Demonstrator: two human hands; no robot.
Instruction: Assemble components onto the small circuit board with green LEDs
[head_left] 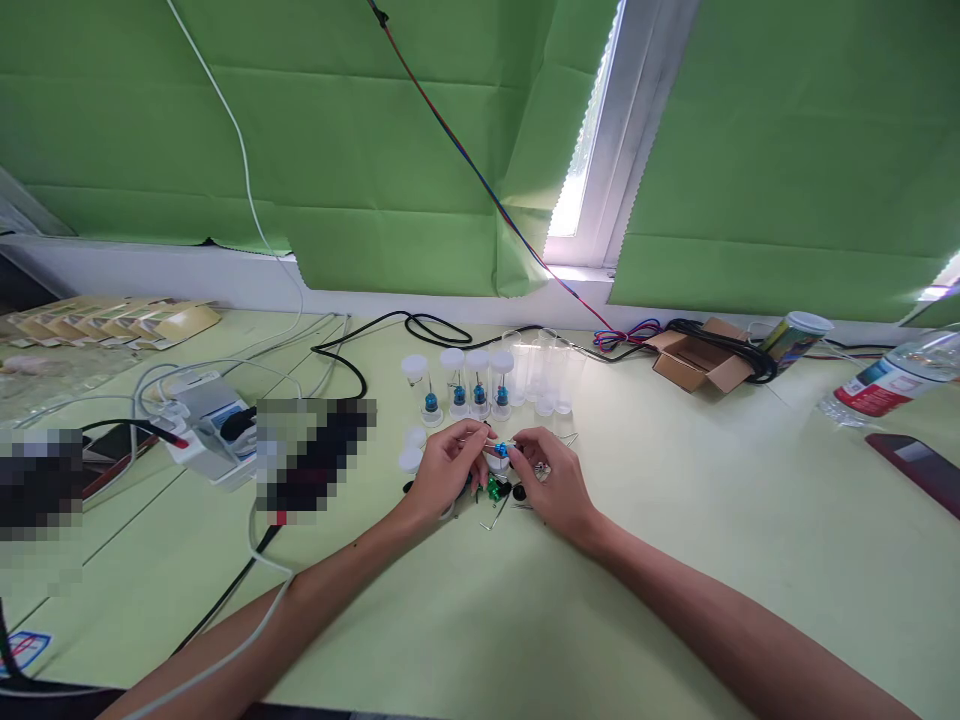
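Between my hands is a small blue part (pixel 501 451) with what looks like a thin metal pin. My right hand (pixel 551 480) pinches the blue part from the right. The fingers of my left hand (pixel 450 465) are closed at its other side, and exactly what they grip is too small to make out. Under and between the hands lie a green part (pixel 494 488), a black round piece (pixel 519 492), bent metal rods (pixel 491 515) and other small pieces, partly hidden by my fingers. Just beyond stand several clear tubes (pixel 458 385) with white caps and blue-based pins inside.
Clear tubes (pixel 559 375) stand at the back. On the left are a white power strip (pixel 210 420) and cables. A cardboard box (pixel 694 362), a can (pixel 799 338), a bottle (pixel 889 383) and a phone (pixel 915 470) are on the right.
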